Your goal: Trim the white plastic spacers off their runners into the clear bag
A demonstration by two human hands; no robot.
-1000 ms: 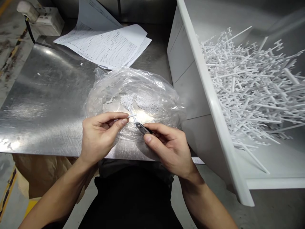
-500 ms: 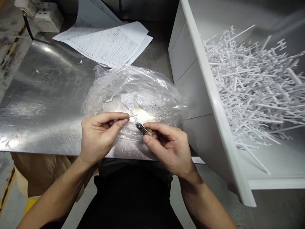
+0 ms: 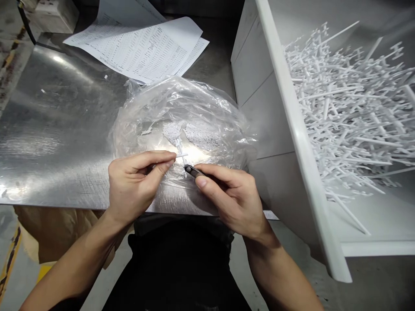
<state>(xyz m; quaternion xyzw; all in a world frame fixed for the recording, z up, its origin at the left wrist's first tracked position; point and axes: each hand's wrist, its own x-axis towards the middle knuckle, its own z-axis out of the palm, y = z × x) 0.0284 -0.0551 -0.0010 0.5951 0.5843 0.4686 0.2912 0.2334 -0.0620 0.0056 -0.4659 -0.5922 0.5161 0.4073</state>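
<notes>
In the head view, at the far left, a block (image 3: 56, 16) (with a black cord beside it) sits at the back of the metal table (image 3: 71, 147). Two white crumbs (image 3: 106, 77) lie on the bare metal. Brown paper (image 3: 61, 229) shows below the front edge.

Next comes the left hand (image 3: 132, 183), pinching the white piece (image 3: 182, 155) between thumb and forefinger; the piece is a branched stick, held above the table's front part, its thin arms spreading past the fingertips. Behind, the papers (image 3: 139, 47) (printed, curling at one side) lie on the table, near the clear bag (image 3: 220, 97). The bag is crumpled, and small pale bits (image 3: 201, 137) show in its middle.

The tool (image 3: 193, 170) has its tip at the piece, touching or very near it (I cannot tell which). The right hand (image 3: 235, 198) grips the tool, thumb on one side and fingers curled round the other.

At the right stands the bin (image 3: 295, 125), pale and open, heaped with white sticks (image 3: 353, 112), one of them lying low near its front.
</notes>
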